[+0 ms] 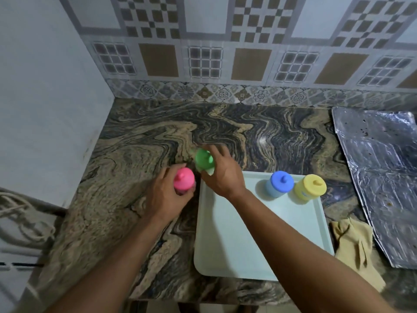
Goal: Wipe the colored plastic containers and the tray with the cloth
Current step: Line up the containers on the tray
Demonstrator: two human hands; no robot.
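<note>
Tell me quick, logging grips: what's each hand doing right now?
Left hand: fingers closed around the pink container.
Right hand: fingers closed around the green container.

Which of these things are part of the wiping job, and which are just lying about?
Job: pink container, green container, blue container, yellow container, tray, cloth, left hand, right hand.
Lying about: foil sheet, rope.

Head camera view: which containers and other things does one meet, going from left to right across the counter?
Pink container → green container → blue container → yellow container → cloth → foil sheet.
</note>
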